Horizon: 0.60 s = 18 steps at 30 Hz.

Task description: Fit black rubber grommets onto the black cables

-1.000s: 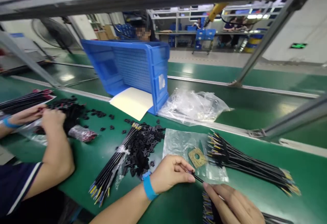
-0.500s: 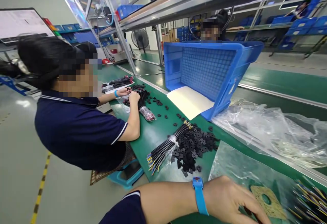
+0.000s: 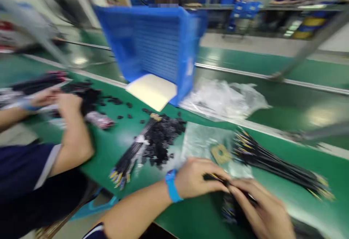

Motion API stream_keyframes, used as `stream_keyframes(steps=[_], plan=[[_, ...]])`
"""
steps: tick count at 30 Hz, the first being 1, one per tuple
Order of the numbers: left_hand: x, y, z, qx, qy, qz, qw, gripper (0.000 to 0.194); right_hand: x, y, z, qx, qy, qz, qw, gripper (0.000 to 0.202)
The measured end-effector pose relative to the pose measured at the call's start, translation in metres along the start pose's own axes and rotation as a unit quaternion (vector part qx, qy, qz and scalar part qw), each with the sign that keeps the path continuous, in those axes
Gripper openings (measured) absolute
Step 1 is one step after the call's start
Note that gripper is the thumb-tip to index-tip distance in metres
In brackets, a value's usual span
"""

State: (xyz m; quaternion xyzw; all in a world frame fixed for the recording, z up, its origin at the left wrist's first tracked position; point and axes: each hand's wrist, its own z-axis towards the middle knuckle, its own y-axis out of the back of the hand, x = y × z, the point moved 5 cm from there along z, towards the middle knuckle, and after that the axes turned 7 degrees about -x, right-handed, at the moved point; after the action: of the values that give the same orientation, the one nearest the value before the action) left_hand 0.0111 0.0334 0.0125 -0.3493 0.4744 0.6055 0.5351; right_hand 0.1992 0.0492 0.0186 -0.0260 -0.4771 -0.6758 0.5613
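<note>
My left hand (image 3: 201, 179), with a blue wrist strap, pinches a black cable with thin coloured wire ends. Close against its fingertips, my right hand (image 3: 263, 204) is closed on the same black cable. Below the hands lie more dark cables, blurred. A yellowish piece with a round hole (image 3: 220, 154) lies on clear plastic (image 3: 199, 137) just beyond my left hand. Farther right is a loose bundle of black cables (image 3: 283, 166). A tied cable bundle (image 3: 133, 150) and a pile of small black parts (image 3: 163, 135) lie to the left.
A blue crate (image 3: 188, 50) lies on its side behind the parts, a cream sheet (image 3: 152, 90) at its mouth. Crumpled clear plastic (image 3: 223, 99) is right of it. At the left, a co-worker's hands (image 3: 69, 104) are over dark cables on the green table (image 3: 114, 159).
The view has swung right and down. My right hand is now in view, and my left hand, earlier reaching beside the yellowish piece, now holds a cable together with it.
</note>
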Motion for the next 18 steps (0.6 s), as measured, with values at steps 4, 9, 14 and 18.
stream_keyframes(steps=[4, 9, 14, 18], plan=[[0.011, 0.006, 0.007, -0.029, 0.069, -0.048, 0.996, 0.028, 0.013, 0.002, 0.022, -0.039, -0.023, 0.018, 0.999, 0.014], [0.008, 0.006, 0.006, -0.034, 0.029, -0.017, 0.999, 0.024, 0.010, 0.001, 0.016, -0.042, -0.035, 0.023, 0.998, 0.011], [0.004, 0.006, 0.007, -0.026, -0.013, 0.031, 0.999, 0.015, 0.008, 0.001, 0.012, -0.038, -0.039, 0.039, 0.998, 0.009], [0.003, 0.006, 0.008, -0.011, -0.040, 0.049, 0.998, 0.009, 0.007, 0.001, 0.012, -0.021, -0.064, 0.056, 0.996, 0.013]])
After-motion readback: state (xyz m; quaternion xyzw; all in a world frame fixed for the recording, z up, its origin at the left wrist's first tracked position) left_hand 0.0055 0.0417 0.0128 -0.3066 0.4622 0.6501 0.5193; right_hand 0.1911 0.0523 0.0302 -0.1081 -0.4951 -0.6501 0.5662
